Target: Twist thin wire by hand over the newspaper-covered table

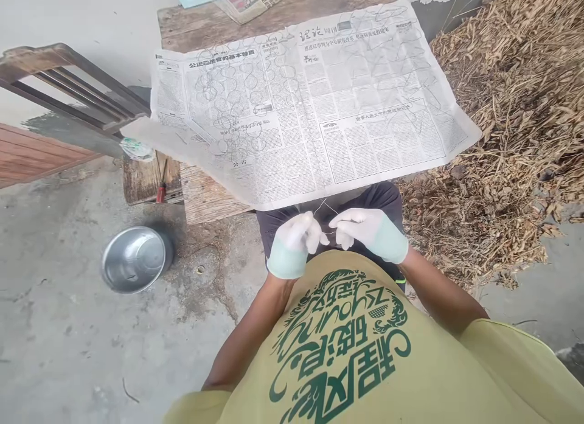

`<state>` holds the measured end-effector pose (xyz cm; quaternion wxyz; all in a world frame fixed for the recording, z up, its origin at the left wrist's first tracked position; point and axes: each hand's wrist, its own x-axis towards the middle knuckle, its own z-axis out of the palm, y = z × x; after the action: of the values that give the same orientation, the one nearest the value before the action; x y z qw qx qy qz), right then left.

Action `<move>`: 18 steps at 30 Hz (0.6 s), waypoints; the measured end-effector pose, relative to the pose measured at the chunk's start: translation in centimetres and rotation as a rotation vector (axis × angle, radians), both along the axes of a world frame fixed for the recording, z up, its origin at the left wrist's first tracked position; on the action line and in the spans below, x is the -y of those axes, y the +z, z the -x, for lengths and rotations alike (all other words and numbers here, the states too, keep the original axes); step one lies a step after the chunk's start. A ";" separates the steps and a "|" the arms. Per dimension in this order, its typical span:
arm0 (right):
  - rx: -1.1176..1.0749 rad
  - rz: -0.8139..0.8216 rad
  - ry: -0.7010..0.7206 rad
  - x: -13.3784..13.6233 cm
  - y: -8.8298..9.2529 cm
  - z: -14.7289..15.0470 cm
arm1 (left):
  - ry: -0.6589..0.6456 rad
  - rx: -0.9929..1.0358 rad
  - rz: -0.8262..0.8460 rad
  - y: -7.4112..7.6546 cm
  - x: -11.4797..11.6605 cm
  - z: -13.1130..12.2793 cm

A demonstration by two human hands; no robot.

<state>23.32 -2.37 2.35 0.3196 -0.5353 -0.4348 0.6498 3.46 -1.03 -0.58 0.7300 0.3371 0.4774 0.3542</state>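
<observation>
Both my hands wear thin white gloves and meet in front of my chest, just below the near edge of a spread newspaper (310, 101). My left hand (294, 241) is closed in a pinch on a thin piece of wire (325, 206). My right hand (367, 232) pinches the same wire from the other side. The wire ends stick up between the fingertips. Many small wire loops and rings (232, 92) lie laid out on the newspaper, which covers a low wooden table (205, 196).
A round metal bowl (134, 258) sits on the concrete ground at the left. A red-handled tool (161, 190) leans by the table's left end. A wooden chair frame (68, 86) stands far left. A heap of dry plant stalks (515, 126) fills the right side.
</observation>
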 end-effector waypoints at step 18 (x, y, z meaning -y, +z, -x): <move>-0.160 0.227 0.245 -0.9 -1.2 0.0 | -0.110 0.024 -0.098 0.2 -0.2 0.5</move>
<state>23.28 -1.46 1.14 0.2092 -0.4576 -0.3937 0.7693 3.01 -0.81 -0.34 0.7366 0.3940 0.4316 0.3405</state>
